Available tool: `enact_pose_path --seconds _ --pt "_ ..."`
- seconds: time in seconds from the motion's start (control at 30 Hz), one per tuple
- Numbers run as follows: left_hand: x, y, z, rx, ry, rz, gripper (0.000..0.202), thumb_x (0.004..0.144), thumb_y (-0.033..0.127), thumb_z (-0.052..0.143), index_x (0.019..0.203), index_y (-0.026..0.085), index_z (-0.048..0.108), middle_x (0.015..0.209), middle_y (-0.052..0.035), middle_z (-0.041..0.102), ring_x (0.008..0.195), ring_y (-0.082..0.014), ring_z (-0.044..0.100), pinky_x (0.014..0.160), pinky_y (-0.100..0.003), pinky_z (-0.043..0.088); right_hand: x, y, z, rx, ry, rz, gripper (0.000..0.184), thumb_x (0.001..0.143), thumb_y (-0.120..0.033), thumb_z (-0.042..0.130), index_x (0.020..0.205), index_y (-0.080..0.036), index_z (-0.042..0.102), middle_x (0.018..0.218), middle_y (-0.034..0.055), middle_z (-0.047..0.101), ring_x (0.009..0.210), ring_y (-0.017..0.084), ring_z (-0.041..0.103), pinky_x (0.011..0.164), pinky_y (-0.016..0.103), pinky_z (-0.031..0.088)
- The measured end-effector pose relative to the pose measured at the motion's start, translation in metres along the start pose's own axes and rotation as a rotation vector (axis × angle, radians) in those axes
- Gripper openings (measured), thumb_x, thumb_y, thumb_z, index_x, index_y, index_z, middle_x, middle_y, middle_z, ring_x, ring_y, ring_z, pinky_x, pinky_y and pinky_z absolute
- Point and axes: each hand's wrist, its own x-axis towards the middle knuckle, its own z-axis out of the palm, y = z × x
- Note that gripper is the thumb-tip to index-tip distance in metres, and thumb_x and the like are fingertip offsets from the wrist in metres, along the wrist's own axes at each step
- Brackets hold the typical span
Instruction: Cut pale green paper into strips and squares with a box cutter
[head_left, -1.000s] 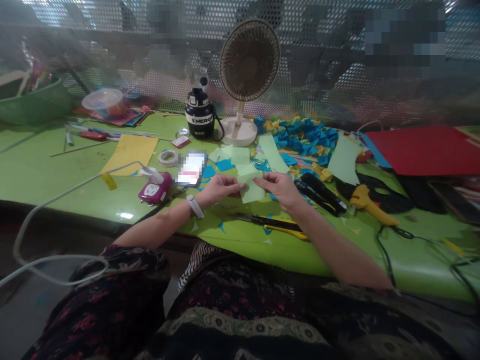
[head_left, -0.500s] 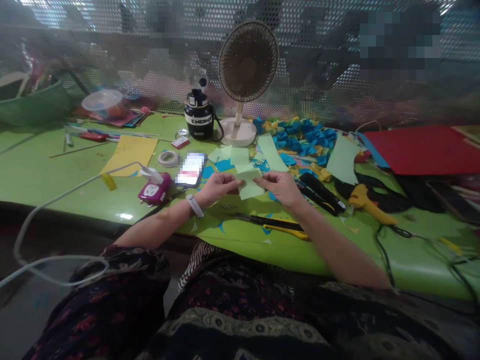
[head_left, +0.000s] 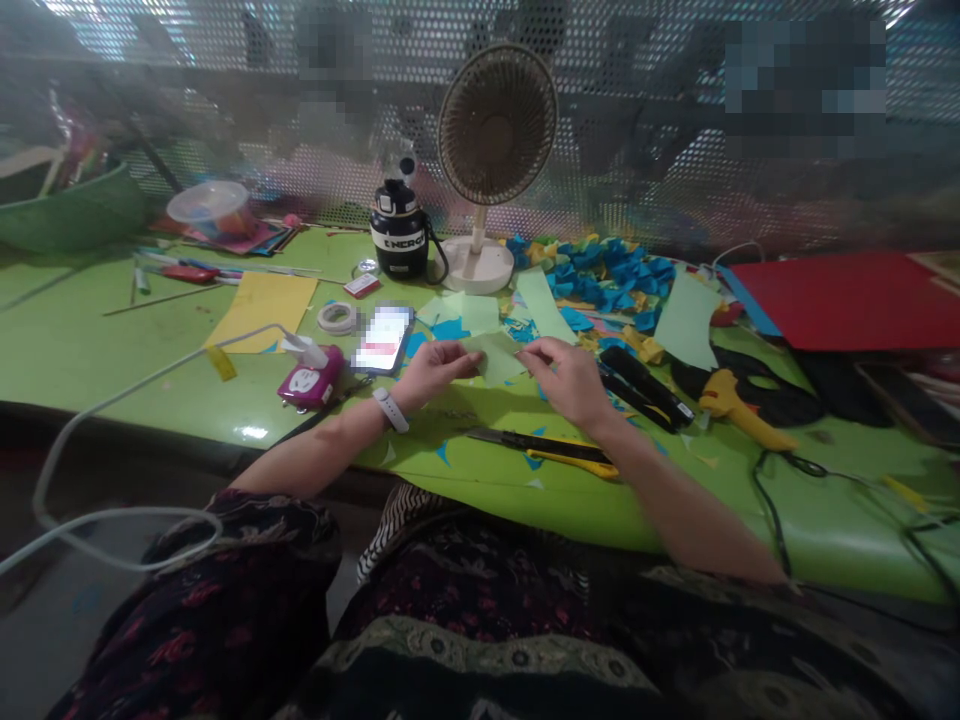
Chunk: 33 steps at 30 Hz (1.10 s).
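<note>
Pinching pale green paper [head_left: 495, 360] between left grip [head_left: 437, 368] and right grip [head_left: 568, 380]; risk: tearing from overpull, slipping onto scissors [head_left: 540, 446] just below paper.

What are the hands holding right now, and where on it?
The left hand and right hand hold a pale green paper piece at its opposite side edges, with the fingertips only.

The scene is viewed from one head-worn camera, angled forward and down. The left hand [head_left: 435, 372] and right hand [head_left: 570, 380] are framed close up near the centre, above a patterned skirt [head_left: 480, 600] at the bottom edge; a perforated metal screen [head_left: 660, 150] is seen beyond the green bench [head_left: 90, 330] at the top.
</note>
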Motion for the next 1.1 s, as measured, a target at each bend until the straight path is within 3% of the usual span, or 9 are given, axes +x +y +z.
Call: enact_pose_path --seconds 0.07,0.13,0.2,0.27,0.37,0.53,0.7,0.97,1.1 --pt "0.000 -0.001 -0.003 0.183 0.040 0.209 0.038 0.090 0.052 0.075 0.101 0.016 0.072 0.105 -0.0115 0.078 0.100 -0.0220 0.075 0.092 -0.037 0.061 -0.003 0.000 -0.001 -0.253 0.015 -0.172 0.027 0.103 -0.032 0.053 0.086 -0.020 0.069 0.083 0.0088 0.070 0.081 0.024 0.061 0.077 0.036 0.044" --pt "0.000 0.001 -0.005 0.392 0.078 0.463 0.044 0.090 0.046 0.077 0.124 0.019 0.068 0.133 -0.0148 0.071 0.126 -0.0262 0.067 0.110 -0.046 0.053 -0.006 -0.001 0.001 -0.474 -0.010 -0.312 0.026 0.103 -0.019 0.050 0.085 -0.018 0.068 0.081 0.0097 0.068 0.080 0.024 0.058 0.076 0.036 0.039" --pt "-0.001 0.004 -0.005 0.593 0.042 0.652 0.039 0.095 0.038 0.074 0.129 0.022 0.067 0.143 -0.0126 0.065 0.137 -0.0258 0.060 0.122 -0.053 0.040 -0.008 -0.004 0.004 -0.631 -0.050 -0.412 0.028 0.101 -0.010 0.048 0.083 -0.017 0.068 0.077 0.0090 0.065 0.077 0.023 0.054 0.074 0.036 0.035" --pt "-0.003 0.007 -0.003 0.746 -0.036 0.743 0.021 0.101 0.029 0.066 0.121 0.024 0.070 0.138 -0.0083 0.070 0.134 -0.0231 0.063 0.126 -0.057 0.032 -0.011 -0.009 0.007 -0.721 -0.076 -0.480 0.031 0.100 -0.006 0.046 0.081 -0.017 0.068 0.075 0.0084 0.063 0.075 0.023 0.051 0.071 0.036 0.031" --pt "-0.007 0.009 0.000 0.874 -0.117 0.774 0.019 0.105 0.018 0.055 0.115 0.024 0.071 0.131 -0.0051 0.074 0.130 -0.0206 0.066 0.128 -0.059 0.028 -0.013 -0.016 0.009 -0.811 -0.084 -0.544 0.035 0.101 -0.005 0.042 0.081 -0.017 0.069 0.073 0.0080 0.061 0.073 0.023 0.047 0.070 0.037 0.027" --pt "-0.010 0.010 0.001 0.982 -0.161 0.803 0.023 0.106 0.014 0.051 0.119 0.021 0.069 0.131 -0.0068 0.074 0.132 -0.0202 0.065 0.127 -0.058 0.031 -0.014 -0.021 0.010 -0.878 -0.036 -0.655 0.038 0.102 -0.005 0.040 0.082 -0.016 0.070 0.070 0.0070 0.060 0.072 0.022 0.046 0.069 0.037 0.026" --pt "-0.012 0.009 0.003 0.973 -0.188 0.822 0.024 0.105 0.012 0.050 0.116 0.018 0.070 0.126 -0.0091 0.075 0.127 -0.0220 0.068 0.127 -0.061 0.031 -0.014 -0.022 0.013 -0.818 -0.055 -0.612 0.038 0.102 -0.007 0.042 0.081 -0.017 0.071 0.070 0.0067 0.061 0.070 0.021 0.046 0.069 0.037 0.026" --pt "-0.004 0.010 -0.021 0.928 -0.064 0.767 0.022 0.103 0.014 0.053 0.113 0.021 0.072 0.124 -0.0073 0.076 0.124 -0.0223 0.069 0.128 -0.061 0.027 -0.007 -0.009 -0.002 -0.840 -0.044 -0.537 0.030 0.099 -0.006 0.049 0.081 -0.018 0.070 0.075 0.0074 0.064 0.074 0.022 0.050 0.070 0.037 0.027" --pt "-0.002 0.016 -0.025 0.887 0.034 0.755 0.020 0.101 0.024 0.060 0.118 0.023 0.071 0.131 -0.0081 0.074 0.126 -0.0233 0.068 0.129 -0.061 0.024 -0.005 -0.005 -0.005 -0.841 -0.031 -0.509 0.030 0.100 -0.008 0.049 0.083 -0.018 0.071 0.075 0.0074 0.065 0.075 0.022 0.050 0.070 0.037 0.027"
